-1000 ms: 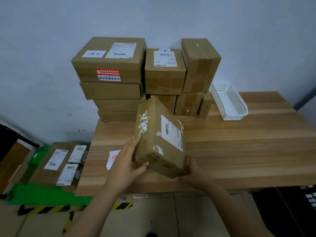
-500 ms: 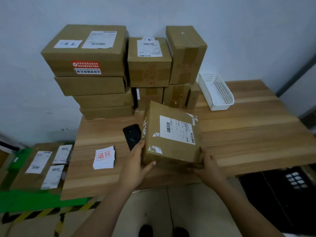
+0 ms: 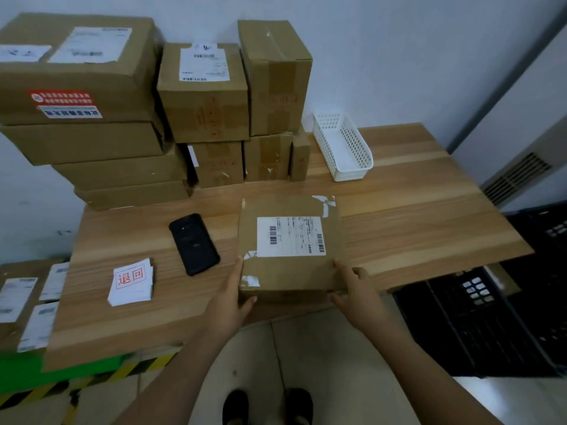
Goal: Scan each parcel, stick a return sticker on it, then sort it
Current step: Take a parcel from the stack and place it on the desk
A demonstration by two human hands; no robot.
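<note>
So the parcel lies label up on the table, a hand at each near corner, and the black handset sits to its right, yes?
Nearly. The head view shows the black handset left of the parcel, not right. Left hand and right hand do hold its near corners.

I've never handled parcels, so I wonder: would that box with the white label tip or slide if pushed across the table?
The parcel is probably stiff: its taped cardboard faces look flat. Lying broad-side down on the wooden table, it should slide rather than tip. Its near corners are held by the left hand and right hand, hinting some weight.
</note>
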